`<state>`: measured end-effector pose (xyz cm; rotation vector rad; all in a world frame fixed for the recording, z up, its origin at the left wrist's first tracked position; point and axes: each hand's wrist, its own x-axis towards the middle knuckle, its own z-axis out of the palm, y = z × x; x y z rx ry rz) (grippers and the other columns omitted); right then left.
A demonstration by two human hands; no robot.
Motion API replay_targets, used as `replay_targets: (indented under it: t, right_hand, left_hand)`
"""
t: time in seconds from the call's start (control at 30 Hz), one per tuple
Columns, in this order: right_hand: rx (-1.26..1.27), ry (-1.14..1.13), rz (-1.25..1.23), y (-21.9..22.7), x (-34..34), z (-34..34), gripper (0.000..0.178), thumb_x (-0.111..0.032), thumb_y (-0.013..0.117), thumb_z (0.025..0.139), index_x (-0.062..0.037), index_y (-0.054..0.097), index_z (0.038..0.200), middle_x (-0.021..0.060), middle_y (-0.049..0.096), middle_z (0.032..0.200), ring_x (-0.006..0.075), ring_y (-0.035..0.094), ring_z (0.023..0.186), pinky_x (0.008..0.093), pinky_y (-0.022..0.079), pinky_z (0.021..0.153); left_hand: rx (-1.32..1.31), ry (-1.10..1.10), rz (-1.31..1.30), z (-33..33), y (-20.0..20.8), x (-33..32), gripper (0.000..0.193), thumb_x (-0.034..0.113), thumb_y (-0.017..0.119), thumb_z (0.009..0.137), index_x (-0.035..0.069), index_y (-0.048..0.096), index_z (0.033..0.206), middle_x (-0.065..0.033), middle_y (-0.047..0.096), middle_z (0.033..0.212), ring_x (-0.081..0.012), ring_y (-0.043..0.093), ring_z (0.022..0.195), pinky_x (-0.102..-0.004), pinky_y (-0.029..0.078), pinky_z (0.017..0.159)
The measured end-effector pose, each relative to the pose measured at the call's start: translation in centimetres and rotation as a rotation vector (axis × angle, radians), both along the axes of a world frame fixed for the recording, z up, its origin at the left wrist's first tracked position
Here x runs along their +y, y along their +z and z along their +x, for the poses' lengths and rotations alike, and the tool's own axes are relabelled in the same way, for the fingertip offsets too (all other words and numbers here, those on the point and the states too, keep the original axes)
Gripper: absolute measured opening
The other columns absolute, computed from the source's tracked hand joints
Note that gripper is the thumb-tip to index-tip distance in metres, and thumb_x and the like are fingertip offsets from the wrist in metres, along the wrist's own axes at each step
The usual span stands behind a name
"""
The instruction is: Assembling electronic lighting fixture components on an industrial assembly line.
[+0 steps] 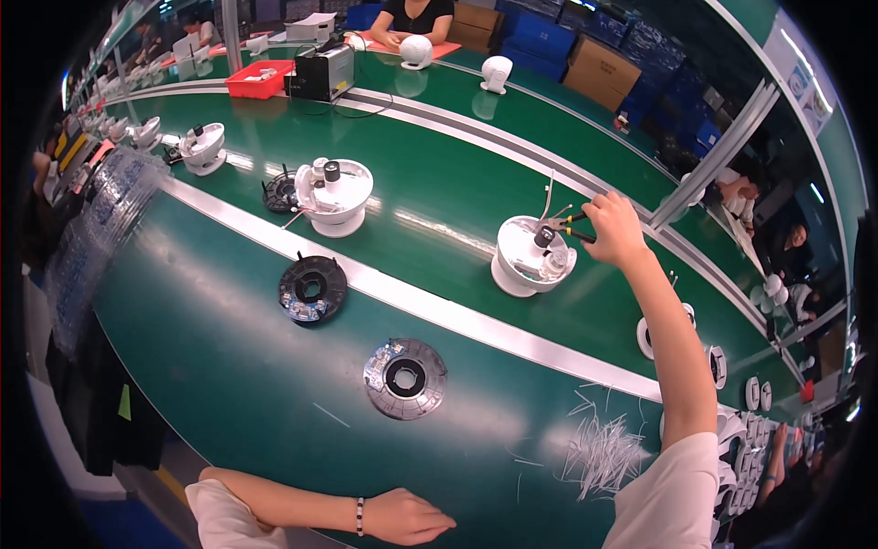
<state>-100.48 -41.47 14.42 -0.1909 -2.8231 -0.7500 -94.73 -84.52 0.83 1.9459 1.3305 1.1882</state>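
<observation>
My right hand is wrapped round the handles of a pair of pliers with black and yellow grips. Their jaws reach over a white dome-shaped housing, beside the black lens barrel in it. Thin wires stick up near the jaws; whether the jaws touch one, I cannot tell. Low on the green bench my left hand lies with fingers stretched out, holding nothing. Farther up the bench are a black ring-shaped part with a circuit board and a similar black ring.
Loose thin white strips lie in a heap near my right arm. Another open white housing stands on the green conveyor, left of mine. Beyond the metal rail are a red tray, a black box device and a seated person.
</observation>
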Motion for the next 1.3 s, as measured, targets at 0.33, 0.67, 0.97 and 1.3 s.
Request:
replay_targets:
  t: [0.33, 0.67, 0.97, 1.3]
  right_hand:
    - [-0.230, -0.284, 0.104, 1.1, -2.3, -1.9, 0.025, -0.023, 0.068, 0.055, -0.0068, 0.062, 0.072, 0.0076, 0.056, 0.082, 0.0220, 0.052, 0.085, 0.0304, 0.042, 0.071]
    - [-0.443, -0.378, 0.219, 2.1, -3.0, -2.1, 0.021, -0.019, 0.066, 0.055, -0.0095, 0.063, 0.074, 0.0056, 0.057, 0.081, 0.0201, 0.052, 0.085, 0.0300, 0.041, 0.072]
    - [-0.472, -0.179, 0.498, 0.7, -2.6, -0.1, 0.009, -0.014, 0.061, 0.066, -0.0118, 0.064, 0.074, 0.0041, 0.056, 0.080, 0.0189, 0.052, 0.080, 0.0287, 0.038, 0.066]
    - [-0.078, -0.309, 0.048, 1.6, 1.0, 4.5, 0.017, -0.017, 0.065, 0.056, -0.0032, 0.060, 0.064, 0.0134, 0.058, 0.074, 0.0277, 0.058, 0.072, 0.0359, 0.048, 0.063]
  left_hand:
    - [-0.006, -0.001, -0.002, -0.6, -0.2, -0.3, 0.019, 0.011, 0.055, 0.076, 0.006, 0.059, 0.094, -0.0035, 0.056, 0.064, -0.0181, 0.054, 0.053, -0.0276, 0.045, 0.045]
    - [0.006, 0.007, -0.033, -0.5, -0.1, -0.2, 0.020, 0.011, 0.055, 0.075, 0.006, 0.058, 0.094, -0.0027, 0.056, 0.063, -0.0181, 0.055, 0.053, -0.0276, 0.045, 0.045]
    - [0.015, 0.005, -0.033, -0.8, 0.2, -0.7, 0.019, 0.011, 0.054, 0.076, 0.006, 0.059, 0.093, -0.0028, 0.056, 0.062, -0.0173, 0.055, 0.054, -0.0267, 0.046, 0.045]
    - [0.034, 0.006, -0.058, -1.0, 0.5, -0.7, 0.017, 0.010, 0.055, 0.075, 0.007, 0.060, 0.091, -0.0031, 0.056, 0.062, -0.0164, 0.056, 0.054, -0.0261, 0.045, 0.045]
